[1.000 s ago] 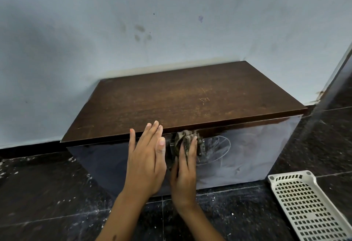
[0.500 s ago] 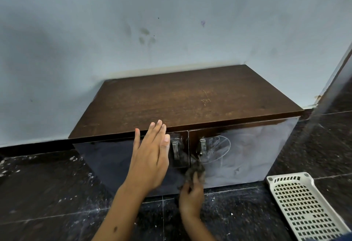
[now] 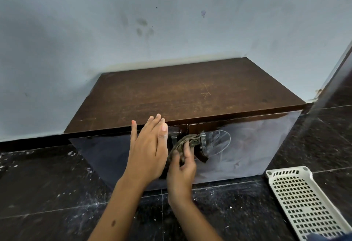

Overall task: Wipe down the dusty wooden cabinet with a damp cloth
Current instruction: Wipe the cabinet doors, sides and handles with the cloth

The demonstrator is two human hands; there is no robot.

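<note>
- Cabinet (image 3: 182, 92) sits low on the dark floor (image 3: 47, 193), pushed against the pale wall (image 3: 76, 31) — its two shiny doors face you.
- Your right hand (image 3: 181, 174) has curled fingers bunched around the cloth (image 3: 187, 143). It presses the cloth on the door handles (image 3: 202, 141), right where the two doors meet.
- A moment ago the cloth was lower, near the bottom of the doors. Now it has come back up to the handles, so you are rubbing up and down along the middle.
- Your left hand (image 3: 147, 149) is flat with straight fingers and holds nothing. It has stayed on the left door, near the top edge, likely to keep the door shut.
- The right door shows cloudy smears, and the wooden top looks dull — I think both need more wiping.
- A white plastic basket (image 3: 304, 202) lies on the floor to the right, apart from the cabinet.
</note>
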